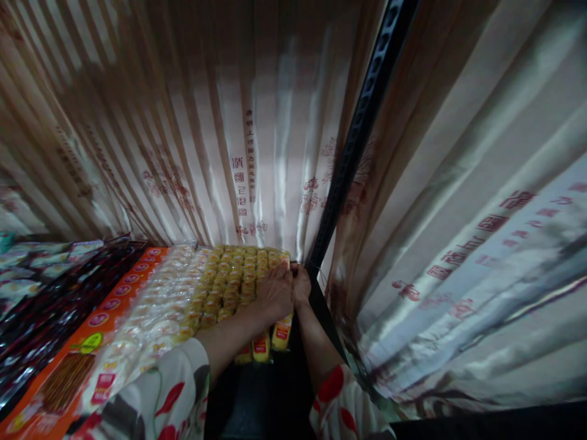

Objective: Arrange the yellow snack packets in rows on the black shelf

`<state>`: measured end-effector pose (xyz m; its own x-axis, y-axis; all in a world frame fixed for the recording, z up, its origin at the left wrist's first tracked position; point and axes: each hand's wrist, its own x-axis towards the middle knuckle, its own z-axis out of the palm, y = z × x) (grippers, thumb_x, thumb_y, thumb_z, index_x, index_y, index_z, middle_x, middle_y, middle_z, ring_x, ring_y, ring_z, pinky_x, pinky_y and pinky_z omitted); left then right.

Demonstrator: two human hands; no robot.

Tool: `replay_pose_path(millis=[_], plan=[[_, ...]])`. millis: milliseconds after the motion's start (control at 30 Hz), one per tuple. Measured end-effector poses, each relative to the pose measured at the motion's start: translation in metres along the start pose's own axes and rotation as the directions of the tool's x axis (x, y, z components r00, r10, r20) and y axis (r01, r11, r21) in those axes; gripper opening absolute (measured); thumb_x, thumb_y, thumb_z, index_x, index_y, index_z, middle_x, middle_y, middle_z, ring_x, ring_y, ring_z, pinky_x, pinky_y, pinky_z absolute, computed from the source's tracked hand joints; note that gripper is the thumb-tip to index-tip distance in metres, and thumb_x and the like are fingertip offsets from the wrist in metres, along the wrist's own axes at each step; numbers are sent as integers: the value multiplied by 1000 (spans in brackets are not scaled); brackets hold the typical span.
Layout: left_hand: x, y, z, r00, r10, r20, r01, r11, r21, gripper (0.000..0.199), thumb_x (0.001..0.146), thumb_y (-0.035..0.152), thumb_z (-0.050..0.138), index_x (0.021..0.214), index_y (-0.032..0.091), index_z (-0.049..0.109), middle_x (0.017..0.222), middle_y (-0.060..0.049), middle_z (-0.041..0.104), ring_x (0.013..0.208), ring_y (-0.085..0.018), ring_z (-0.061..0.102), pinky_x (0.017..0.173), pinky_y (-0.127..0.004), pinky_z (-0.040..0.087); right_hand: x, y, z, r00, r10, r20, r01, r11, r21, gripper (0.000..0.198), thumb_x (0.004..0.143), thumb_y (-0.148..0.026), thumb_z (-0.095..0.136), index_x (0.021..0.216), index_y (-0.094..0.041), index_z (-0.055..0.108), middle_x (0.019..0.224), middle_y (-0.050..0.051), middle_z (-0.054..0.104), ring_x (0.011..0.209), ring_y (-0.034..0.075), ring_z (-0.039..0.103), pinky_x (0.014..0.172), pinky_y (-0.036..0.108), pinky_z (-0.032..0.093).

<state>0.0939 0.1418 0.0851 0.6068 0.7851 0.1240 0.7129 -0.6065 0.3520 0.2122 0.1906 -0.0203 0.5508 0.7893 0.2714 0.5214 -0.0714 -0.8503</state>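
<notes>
Long clear packs of small yellow wrapped snacks (pixel 233 282) lie side by side in rows on a black shelf. Red labels mark their near ends. My left hand (pixel 276 292) rests over the rightmost rows, fingers stretched out towards the back. Beside it, at the shelf's right edge, is my right hand (pixel 301 285), its fingers curled in against the far end of the outermost pack (pixel 281 333). Whatever those fingers may pinch is hidden. Both hands are close together, nearly touching.
Left of the yellow packs lie white wrapped packs (pixel 153 311), an orange pack with brown sticks (pixel 103 318) and dark shiny packs (pixel 59 305). A perforated black post (pixel 353 146) rises at the right rear corner. Pale printed curtains (pixel 275 122) hang behind and to the right.
</notes>
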Motion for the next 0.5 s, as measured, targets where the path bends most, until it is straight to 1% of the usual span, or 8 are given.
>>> replay_pose_path(millis=[100,233,367,500], plan=[[-4,4,-3,1000,3,-27,-3,1000,-11,51,78,18,42,128,6,43,141,-16,34,132,-27,28,110,-39,22,-2,0,-3,1000,14,4,-14,1000,19,30,70,-36,51,90,-17,63,88,6,65,81,19,58,77,31,45],[-13,14,-7,999,26,-41,-28,999,-42,54,76,16,42,128,2,42,139,-19,37,129,-28,32,110,-38,24,-9,-4,-13,1000,27,15,-28,998,52,37,71,-39,48,96,-17,63,93,8,65,85,20,59,79,33,45],[-30,29,-8,996,52,-75,-63,987,-147,53,77,16,41,130,7,42,139,-14,38,129,-25,32,110,-35,25,-26,-12,-34,999,43,-9,-42,990,136,42,70,-42,46,99,-14,61,95,10,65,87,21,59,82,35,44],[-60,48,-2,995,64,-81,-84,958,-276,51,78,16,39,128,6,43,137,-14,41,127,-26,36,109,-38,29,-55,-18,-58,997,65,-37,-55,971,233,46,69,-42,45,100,-12,60,95,11,64,86,21,58,80,33,44]])
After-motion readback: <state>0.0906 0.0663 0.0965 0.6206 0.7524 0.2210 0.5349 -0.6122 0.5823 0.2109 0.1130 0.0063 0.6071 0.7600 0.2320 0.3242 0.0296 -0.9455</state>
